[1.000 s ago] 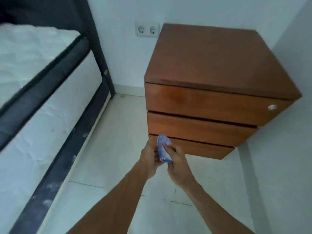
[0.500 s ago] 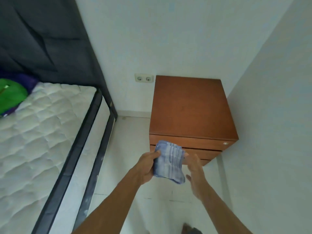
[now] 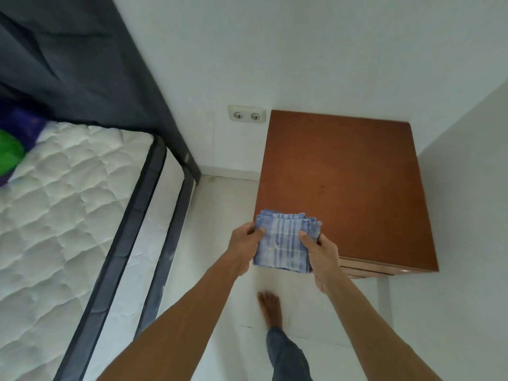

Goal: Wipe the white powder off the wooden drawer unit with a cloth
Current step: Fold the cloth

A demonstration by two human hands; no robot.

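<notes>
Blue-and-white striped cloth [image 3: 286, 243], folded into a thick pad, sits between our two hands in front of the near left corner of the wooden drawer unit [image 3: 341, 188]. We see it from above, held off the unit's top, overlapping that corner in view; whether it touches the wood we cannot tell.

Left hand [image 3: 244, 243]: grip closed on the cloth's left edge, thumb on top, fingers curled under. Right hand [image 3: 321, 254]: grip closed on the right edge, thumb pressed flat on the upper face, fingers hidden beneath.

Drawer unit stands in the room's corner, back against the rear wall [image 3: 302, 50], right side close to the side wall. Its top is reddish-brown and looks mostly clean; a faint dusty haze may lie on it, too slight to be sure. Drawer fronts show only as thin strips at the near edge, beside the right wrist.

Double wall socket [image 3: 246, 114] sits just left of the unit's back corner. Bed to the left: quilted white mattress [image 3: 55, 215], dark frame [image 3: 132, 215], dark headboard [image 3: 68, 59]. Green and purple fabric [image 3: 11, 152] lies at the mattress's far left. One bare foot [image 3: 270, 309] rests on the pale tiled floor [image 3: 220, 215] below the hands, with a denim trouser leg [image 3: 288, 356] above it.
</notes>
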